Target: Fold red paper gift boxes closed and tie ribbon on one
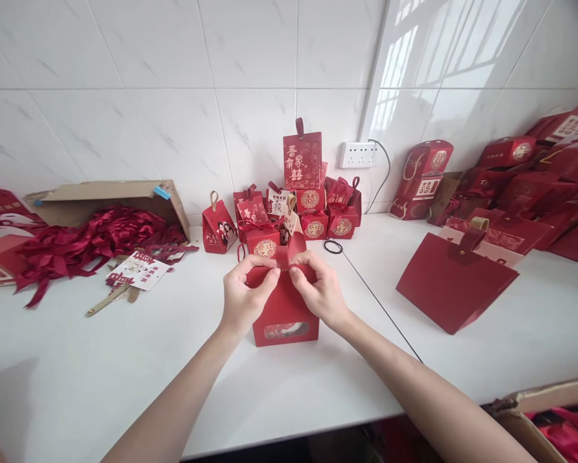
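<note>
A red gift box (285, 315) with a small clear window in its front stands on the white counter (125, 373) before me. My left hand (244, 292) pinches the box's top flap from the left. My right hand (317, 288) pinches the same top edge from the right. The fingertips of both hands nearly meet over the box's top. What lies between the fingertips besides the flap is too small to make out.
A cluster of small red gift boxes (296, 206) stands against the tiled wall. A cardboard box spilling red ribbons (90, 241) lies at the left. A large red bag (455, 276) and stacked red boxes (524, 180) fill the right. A black hair band (333, 246) lies nearby.
</note>
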Available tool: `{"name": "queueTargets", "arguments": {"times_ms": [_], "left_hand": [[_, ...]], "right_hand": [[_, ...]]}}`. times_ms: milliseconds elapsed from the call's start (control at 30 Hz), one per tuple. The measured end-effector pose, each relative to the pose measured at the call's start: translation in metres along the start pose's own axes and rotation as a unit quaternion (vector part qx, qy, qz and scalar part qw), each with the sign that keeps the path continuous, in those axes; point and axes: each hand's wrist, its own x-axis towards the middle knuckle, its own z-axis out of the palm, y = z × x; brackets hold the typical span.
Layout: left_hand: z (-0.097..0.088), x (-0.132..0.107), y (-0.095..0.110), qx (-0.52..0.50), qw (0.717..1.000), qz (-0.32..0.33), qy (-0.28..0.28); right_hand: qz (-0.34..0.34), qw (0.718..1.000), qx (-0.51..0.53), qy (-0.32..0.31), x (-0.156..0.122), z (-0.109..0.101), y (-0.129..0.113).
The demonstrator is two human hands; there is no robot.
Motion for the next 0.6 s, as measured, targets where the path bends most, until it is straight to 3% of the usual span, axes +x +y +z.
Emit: {"name": "queueTargets", "arguments": {"times_ms": [367, 600], "left_hand": [[-0.0011, -0.0032, 0.0005, 0.004, 0.999, 0.035, -0.012], [0.0002, -0.0024, 0.0015, 0.017, 0.999, 0.031, -0.003]], "right_hand": [[-0.028, 1.000, 0.007, 0.001, -0.0014, -0.0031, -0.0004], [0.004, 1.000, 0.017, 0.016, -0.0018, -0.0003, -0.0019]]}}
